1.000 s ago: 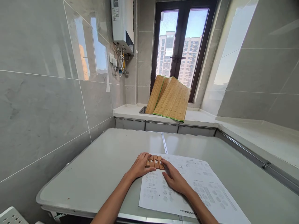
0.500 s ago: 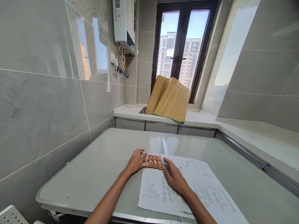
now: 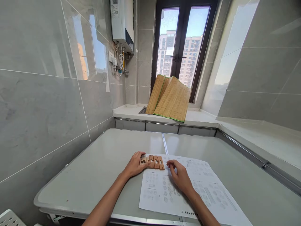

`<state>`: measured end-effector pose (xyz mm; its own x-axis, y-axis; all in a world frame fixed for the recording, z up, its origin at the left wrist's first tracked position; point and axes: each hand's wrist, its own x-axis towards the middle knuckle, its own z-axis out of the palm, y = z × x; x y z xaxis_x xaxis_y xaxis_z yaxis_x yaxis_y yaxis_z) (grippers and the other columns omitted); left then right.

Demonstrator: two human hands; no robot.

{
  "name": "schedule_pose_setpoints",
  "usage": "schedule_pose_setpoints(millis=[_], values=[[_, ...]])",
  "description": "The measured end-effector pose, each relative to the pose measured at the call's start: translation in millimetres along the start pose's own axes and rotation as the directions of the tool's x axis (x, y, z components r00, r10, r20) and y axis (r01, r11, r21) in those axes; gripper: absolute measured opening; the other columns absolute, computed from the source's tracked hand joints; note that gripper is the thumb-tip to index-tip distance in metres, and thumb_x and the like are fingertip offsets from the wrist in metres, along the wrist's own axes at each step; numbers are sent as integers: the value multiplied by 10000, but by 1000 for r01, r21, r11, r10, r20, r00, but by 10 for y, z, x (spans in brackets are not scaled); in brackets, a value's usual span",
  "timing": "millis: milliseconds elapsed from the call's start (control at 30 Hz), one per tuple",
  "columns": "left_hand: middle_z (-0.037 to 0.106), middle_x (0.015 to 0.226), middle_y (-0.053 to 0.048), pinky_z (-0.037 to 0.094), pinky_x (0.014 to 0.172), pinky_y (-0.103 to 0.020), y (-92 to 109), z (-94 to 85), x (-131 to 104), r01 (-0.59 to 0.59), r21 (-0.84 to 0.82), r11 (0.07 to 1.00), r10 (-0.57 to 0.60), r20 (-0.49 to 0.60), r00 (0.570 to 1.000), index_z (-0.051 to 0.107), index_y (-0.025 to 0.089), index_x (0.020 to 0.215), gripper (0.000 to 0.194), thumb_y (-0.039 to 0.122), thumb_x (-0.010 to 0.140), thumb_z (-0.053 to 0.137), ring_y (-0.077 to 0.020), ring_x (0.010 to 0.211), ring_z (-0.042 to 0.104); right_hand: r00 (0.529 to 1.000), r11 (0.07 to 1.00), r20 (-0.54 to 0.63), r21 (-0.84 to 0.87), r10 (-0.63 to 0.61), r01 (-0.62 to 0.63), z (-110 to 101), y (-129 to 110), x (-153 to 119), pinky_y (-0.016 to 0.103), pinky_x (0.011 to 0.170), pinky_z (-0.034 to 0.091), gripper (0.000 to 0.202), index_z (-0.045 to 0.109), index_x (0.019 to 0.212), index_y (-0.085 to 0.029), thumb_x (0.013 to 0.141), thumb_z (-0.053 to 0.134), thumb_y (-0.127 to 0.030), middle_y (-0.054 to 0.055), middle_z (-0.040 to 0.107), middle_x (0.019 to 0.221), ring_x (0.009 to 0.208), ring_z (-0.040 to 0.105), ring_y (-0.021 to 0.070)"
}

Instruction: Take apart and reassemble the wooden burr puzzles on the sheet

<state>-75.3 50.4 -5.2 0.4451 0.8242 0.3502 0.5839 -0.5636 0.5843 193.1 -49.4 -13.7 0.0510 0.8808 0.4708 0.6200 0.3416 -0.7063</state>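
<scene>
Several small wooden pieces with cut-outs (image 3: 156, 162) lie side by side in a row at the upper left of a large printed paper sheet (image 3: 160, 201). My left hand (image 3: 135, 164) rests at the row's left end, thumb and fingers apart around the leftmost pieces, its thumb touching them and partly covering them. To the right of the row is my right hand (image 3: 180, 175), over the paper with curled fingers and a gap between it and the pieces. Whether anything small is between its fingertips is hidden.
A pale folding table (image 3: 94, 175) carries the sheet. Behind it, a woven bamboo mat (image 3: 172, 99) leans on a white ledge (image 3: 199, 116) before a window. Tiled walls stand on both sides. A white perforated seat (image 3: 10, 218) shows at lower left.
My right hand has drawn away from the row's right end, its fingers curling in. My left thumb has moved onto the pieces, and more of the leftmost ones show. The view has shifted slightly.
</scene>
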Motion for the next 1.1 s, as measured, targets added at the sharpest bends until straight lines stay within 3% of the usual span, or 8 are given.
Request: schedule_pose_setpoints(millis=[167, 233, 300, 367, 467, 667, 867, 1100], values=[[609, 1295, -130, 504, 995, -480, 18, 17, -57, -76, 56, 996, 75, 20, 997, 541, 237, 1356, 711, 660, 807, 702, -343, 1207, 572, 988, 998, 143, 0, -54, 55, -282, -142, -230, 342, 682, 530, 272, 672, 1046, -274, 1002, 422, -373, 58, 745, 978, 830, 692, 249], [609, 1293, -129, 509, 986, -482, 9, 26, -69, -78, 53, 996, 77, 17, 997, 537, 242, 1360, 710, 659, 810, 701, -344, 1204, 573, 986, 999, 168, 38, 8, -15, -400, -146, -381, 324, 651, 528, 275, 678, 1037, -278, 1001, 454, -432, 60, 747, 978, 833, 700, 248], [613, 1288, -125, 511, 982, -484, 11, 30, -79, -79, 50, 996, 78, 23, 997, 541, 248, 1351, 692, 650, 812, 706, -343, 1195, 578, 985, 984, 118, 114, 127, -140, -487, -100, -539, 317, 637, 535, 320, 680, 1029, -267, 992, 478, -513, 71, 749, 948, 827, 704, 251], [615, 1287, -123, 508, 986, -488, 29, 27, -87, -88, 55, 995, 87, 31, 996, 539, 251, 1350, 669, 630, 824, 706, -341, 1192, 578, 970, 945, 5, 225, 244, -239, -539, -12, -678, 339, 737, 561, 391, 677, 1034, -247, 974, 489, -585, 86, 752, 922, 848, 707, 257], [618, 1295, -120, 499, 1006, -489, 70, 14, -91, -111, 67, 992, 107, 51, 993, 531, 254, 1359, 641, 594, 844, 703, -337, 1208, 569, 941, 917, -54, 251, 333, -310, -564, 136, -817, 338, 726, 563, 453, 685, 1025, -242, 911, 551, -660, 90, 756, 916, 804, 702, 253], [628, 1302, -107, 504, 1007, -479, 85, 13, -66, -97, 70, 993, 93, 62, 994, 536, 265, 1360, 595, 572, 872, 684, -324, 1208, 583, 919, 887, -37, 281, 392, -367, -526, 293, -879, 299, 710, 544, 440, 687, 1007, -242, 903, 556, -649, 73, 760, 898, 822, 698, 233], [658, 1241, -85, 527, 963, -463, 106, 1, -38, -83, 71, 994, 80, 47, 996, 576, 265, 1278, 595, 579, 805, 755, -315, 1139, 617, 915, 894, 2, 212, 404, -395, -528, 256, -898, 296, 714, 526, 434, 678, 1008, -244, 914, 534, -643, 63, 759, 888, 771, 689, 218], [669, 1168, -85, 539, 928, -454, 220, -61, -47, -78, 70, 995, 81, -44, 996, 600, 249, 1199, 554, 545, 775, 795, -302, 1073, 633, 916, 896, -8, 212, 400, -389, -519, 231, -910, 302, 713, 546, 481, 697, 967, -239, 883, 534, -685, 77, 761, 863, 775, 697, 238]])
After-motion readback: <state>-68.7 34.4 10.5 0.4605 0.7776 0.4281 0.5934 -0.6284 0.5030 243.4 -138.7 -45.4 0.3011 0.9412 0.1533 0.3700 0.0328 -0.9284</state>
